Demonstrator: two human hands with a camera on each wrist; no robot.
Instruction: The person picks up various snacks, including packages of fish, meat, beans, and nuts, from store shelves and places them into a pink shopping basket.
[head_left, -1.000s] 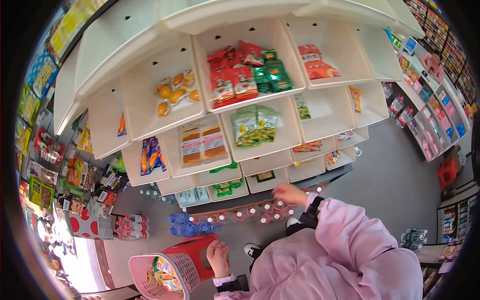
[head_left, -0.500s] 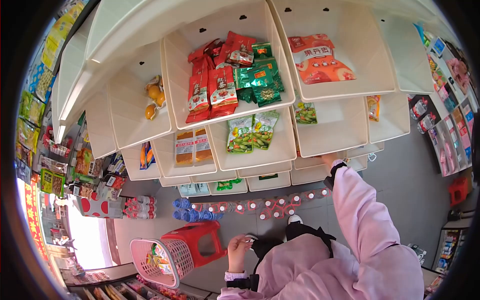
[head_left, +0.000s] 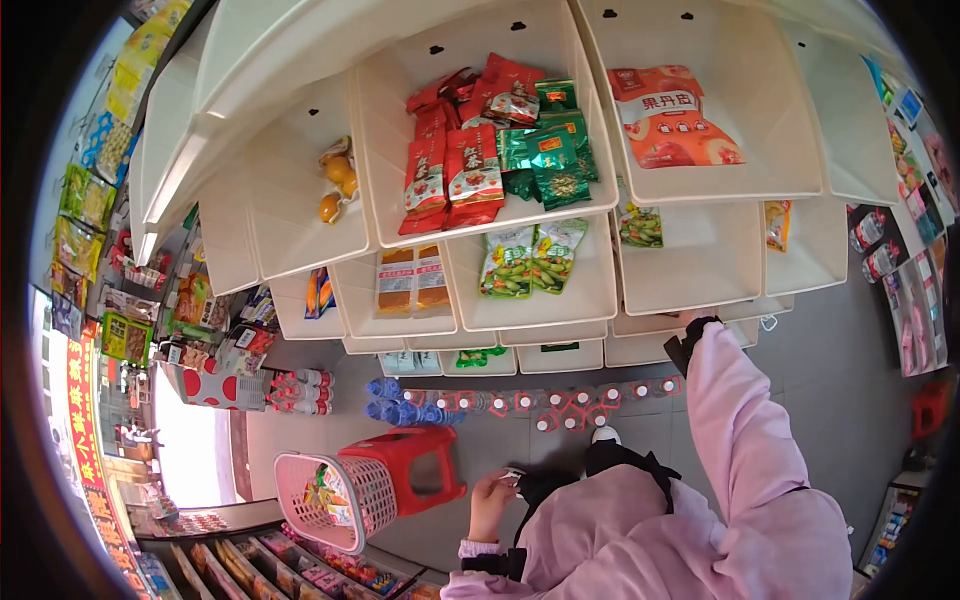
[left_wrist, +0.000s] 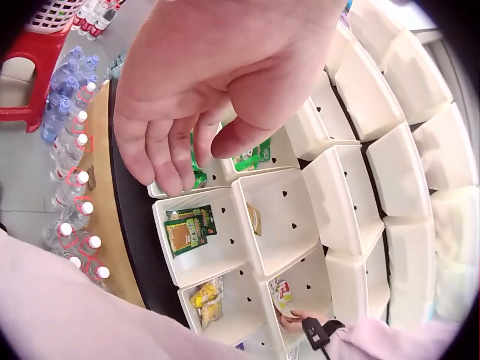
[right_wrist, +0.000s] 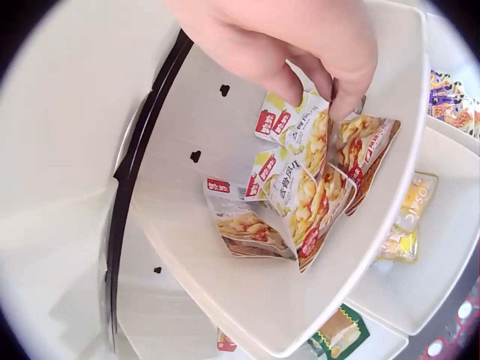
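Observation:
In the right wrist view my right hand (right_wrist: 300,41) reaches into a white bin (right_wrist: 180,217) and pinches the top of a white and yellow snack packet (right_wrist: 296,127) between thumb and fingers. More packets (right_wrist: 247,225) lie under and beside it. The head view shows the right hand (head_left: 692,319) mostly hidden at a lower bin. My left hand (head_left: 490,500) hangs in front of the body, near the red stool (head_left: 440,490). Its fingers (left_wrist: 157,146) are loosely bent and hold nothing in the left wrist view, with shelf bins behind them.
A pink basket (head_left: 372,500) with snack packets sits left of my left hand. Bottles (head_left: 555,401) line the floor below the shelf. Upper bins hold red tea packets (head_left: 472,165), green packets (head_left: 555,165) and a red-orange bag (head_left: 675,125).
My right hand has moved from in front of the body to the right, into a lower bin. The left hand stays low. The view has shifted closer to the bins.

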